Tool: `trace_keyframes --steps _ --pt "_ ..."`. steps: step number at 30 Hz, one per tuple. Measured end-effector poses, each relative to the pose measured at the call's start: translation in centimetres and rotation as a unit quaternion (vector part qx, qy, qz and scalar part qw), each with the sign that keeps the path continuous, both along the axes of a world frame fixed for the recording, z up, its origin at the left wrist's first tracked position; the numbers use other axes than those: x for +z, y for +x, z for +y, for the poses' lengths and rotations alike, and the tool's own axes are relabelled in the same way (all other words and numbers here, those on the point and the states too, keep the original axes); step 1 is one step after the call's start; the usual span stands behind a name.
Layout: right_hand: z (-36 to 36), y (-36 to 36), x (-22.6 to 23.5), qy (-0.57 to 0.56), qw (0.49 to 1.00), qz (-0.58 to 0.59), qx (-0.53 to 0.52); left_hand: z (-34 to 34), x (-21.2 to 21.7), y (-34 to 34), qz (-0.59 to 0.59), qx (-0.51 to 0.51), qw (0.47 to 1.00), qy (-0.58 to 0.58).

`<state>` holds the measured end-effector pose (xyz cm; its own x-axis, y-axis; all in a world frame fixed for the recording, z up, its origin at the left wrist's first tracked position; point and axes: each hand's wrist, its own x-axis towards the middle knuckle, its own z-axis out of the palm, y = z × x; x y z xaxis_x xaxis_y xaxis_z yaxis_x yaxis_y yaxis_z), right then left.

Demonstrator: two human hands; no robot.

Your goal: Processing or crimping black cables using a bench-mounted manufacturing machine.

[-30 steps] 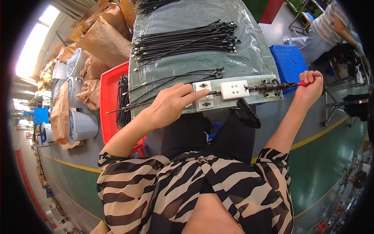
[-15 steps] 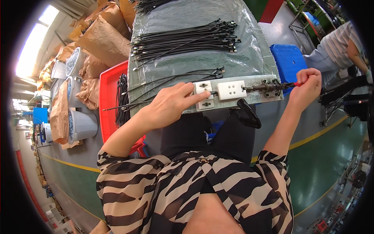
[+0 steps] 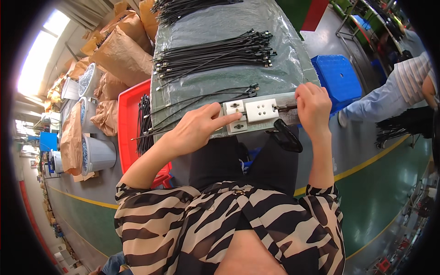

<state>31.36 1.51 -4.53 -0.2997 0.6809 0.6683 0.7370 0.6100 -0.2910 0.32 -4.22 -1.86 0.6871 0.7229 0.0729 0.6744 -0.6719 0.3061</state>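
Over a red tray [image 3: 125, 123] begins a black cable [image 3: 155, 134], slanting under the left hand [image 3: 191, 127], whose extended index fingertip meets the slotted white block [image 3: 232, 127]; whether its other fingers grip is hidden. Just right sit the four-holed white block [image 3: 261, 110], a dark rod [image 3: 287, 108], then the right hand [image 3: 315, 107], fingers curled, their hold unclear.

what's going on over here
A person is working with both hands at a clamp fixture. The left hand has its index finger on the smaller white block, and a black cable runs out from under that hand. The right hand covers the fixture's right end, so what it grips is hidden. A bundle of black cables lies on the plastic-covered table, with more in the red tray to the left.
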Motion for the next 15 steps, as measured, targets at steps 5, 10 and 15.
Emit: trace_keyframes --steps 5,10,15 --pt "0.3 1.4 0.5 0.05 0.992 0.114 0.02 -0.8 1.3 0.9 -0.03 0.0 1.0 0.007" --pt "2.8 8.2 4.8 -0.061 0.756 0.652 0.004 0.2 5.2 1.2 -0.115 0.048 0.99 0.07" --pt "2.5 7.8 4.7 -0.056 0.755 0.654 0.015 4.3 3.1 2.7 -0.169 0.081 0.981 0.046"
